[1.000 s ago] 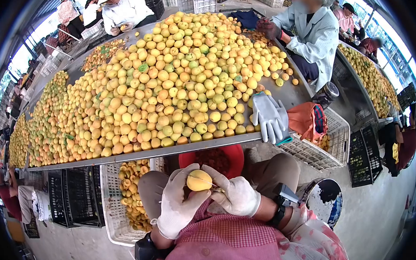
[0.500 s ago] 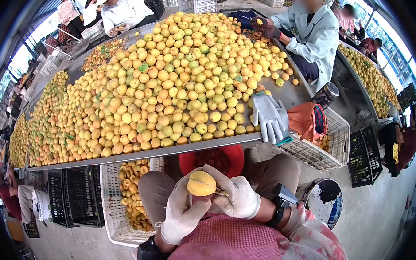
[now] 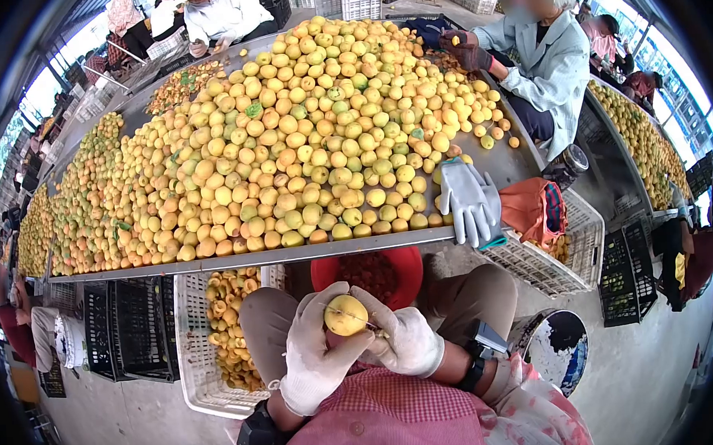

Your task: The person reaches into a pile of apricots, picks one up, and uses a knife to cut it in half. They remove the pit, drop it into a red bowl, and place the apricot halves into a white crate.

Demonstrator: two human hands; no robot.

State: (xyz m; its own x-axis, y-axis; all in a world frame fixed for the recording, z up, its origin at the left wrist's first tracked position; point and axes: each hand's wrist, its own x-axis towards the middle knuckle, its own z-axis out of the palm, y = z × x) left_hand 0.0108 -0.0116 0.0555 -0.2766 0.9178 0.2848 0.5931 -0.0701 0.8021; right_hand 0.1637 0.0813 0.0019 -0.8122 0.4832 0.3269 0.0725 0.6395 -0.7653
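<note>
In the head view, my gloved left hand (image 3: 311, 355) is closed around a yellow apricot (image 3: 346, 315), held above my lap. A dark line runs across the fruit's upper face. My gloved right hand (image 3: 405, 341) presses against the fruit's right side, fingers pinched on a small thin tool (image 3: 370, 326). Only a sliver of that tool shows; the rest is hidden by the glove. Beyond my hands, a large heap of apricots (image 3: 289, 161) covers the metal table (image 3: 254, 260).
Below the table are a red basin (image 3: 411, 272) and a white crate (image 3: 192, 352) of split apricots. Grey gloves (image 3: 470, 204) lie at the table's corner, beside an orange cloth (image 3: 529, 212) on another crate (image 3: 587, 239). A co-worker (image 3: 549, 59) sits across at right.
The view has shifted slightly. Both hands still hold the apricot between them; the fruit has turned a little, and its line now slants down to the right.
</note>
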